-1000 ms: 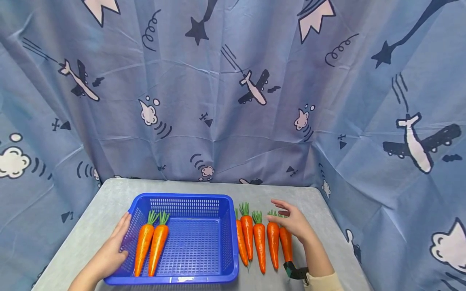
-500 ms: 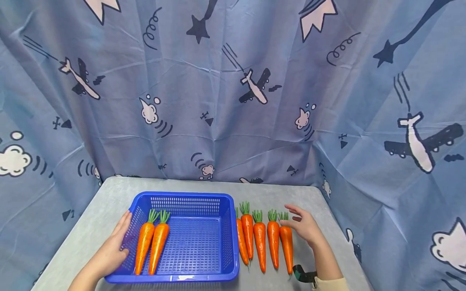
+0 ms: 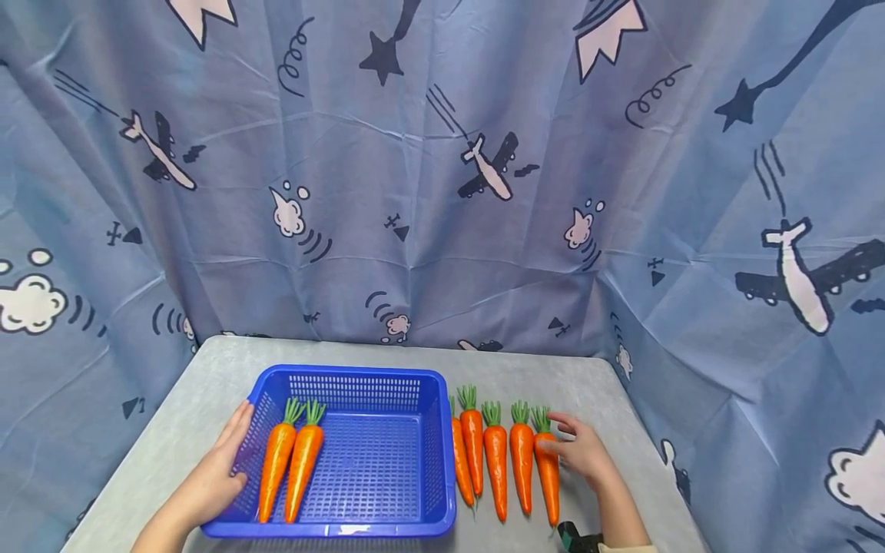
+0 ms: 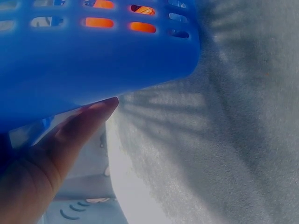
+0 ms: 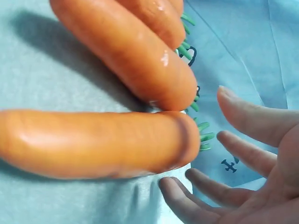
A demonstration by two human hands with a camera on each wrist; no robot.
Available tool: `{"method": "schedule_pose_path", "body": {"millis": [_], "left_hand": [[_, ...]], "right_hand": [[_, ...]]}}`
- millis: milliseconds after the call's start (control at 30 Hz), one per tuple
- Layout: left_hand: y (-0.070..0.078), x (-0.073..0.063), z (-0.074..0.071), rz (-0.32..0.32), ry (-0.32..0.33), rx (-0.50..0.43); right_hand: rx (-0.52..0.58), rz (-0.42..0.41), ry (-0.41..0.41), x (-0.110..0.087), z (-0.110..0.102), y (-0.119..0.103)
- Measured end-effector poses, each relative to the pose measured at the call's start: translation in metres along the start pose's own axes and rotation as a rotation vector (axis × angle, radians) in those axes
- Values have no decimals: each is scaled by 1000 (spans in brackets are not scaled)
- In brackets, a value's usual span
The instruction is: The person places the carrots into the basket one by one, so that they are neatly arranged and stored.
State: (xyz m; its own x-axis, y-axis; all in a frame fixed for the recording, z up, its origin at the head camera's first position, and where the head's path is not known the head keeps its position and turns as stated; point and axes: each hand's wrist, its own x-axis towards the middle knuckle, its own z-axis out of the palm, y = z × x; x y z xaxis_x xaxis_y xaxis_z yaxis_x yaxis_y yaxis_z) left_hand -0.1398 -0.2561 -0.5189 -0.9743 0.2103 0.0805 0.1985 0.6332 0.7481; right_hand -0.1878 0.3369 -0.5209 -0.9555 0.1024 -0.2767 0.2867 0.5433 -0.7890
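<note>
Two orange carrots with green tops lie side by side at the left of a blue plastic basket. My left hand rests along the basket's left side, fingers extended. In the left wrist view a straight finger touches the basket's lower edge. Right of the basket, several more carrots lie in a row, tops pointing away. My right hand is over the rightmost carrot, its fingers spread and overlapping the upper end. The right wrist view shows those fingers apart, beside this carrot's green end.
A light grey table carries everything. Patterned blue curtains stand behind and at both sides. The leftmost loose carrot lies right beside the basket's right wall, partly hidden by it. A dark strap piece shows by the right wrist.
My right hand has moved right and toward me, from above the two rightmost carrots to the right side of the last one. The left hand and the basket have stayed in place.
</note>
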Motion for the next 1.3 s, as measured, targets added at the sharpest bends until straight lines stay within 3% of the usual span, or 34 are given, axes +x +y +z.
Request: {"method": "schedule_pose_path", "body": {"millis": [133,367,667,967,1300], "left_hand": [[-1,0,1,10,7,7],[0,2,0,2,-4,-3],[3,3,-1,18,2,-2],[2,0,-4,-39,-23,-9],[0,0,-2,-16,-9,-1]], "right_hand": [[-12,41,3,2,4,3],[-3,29,-30,5,11,12],[-22,45,17,8,12,13],[-24,-48,66,3,4,-3],[59,-128,67,-5,-6,-30]]}}
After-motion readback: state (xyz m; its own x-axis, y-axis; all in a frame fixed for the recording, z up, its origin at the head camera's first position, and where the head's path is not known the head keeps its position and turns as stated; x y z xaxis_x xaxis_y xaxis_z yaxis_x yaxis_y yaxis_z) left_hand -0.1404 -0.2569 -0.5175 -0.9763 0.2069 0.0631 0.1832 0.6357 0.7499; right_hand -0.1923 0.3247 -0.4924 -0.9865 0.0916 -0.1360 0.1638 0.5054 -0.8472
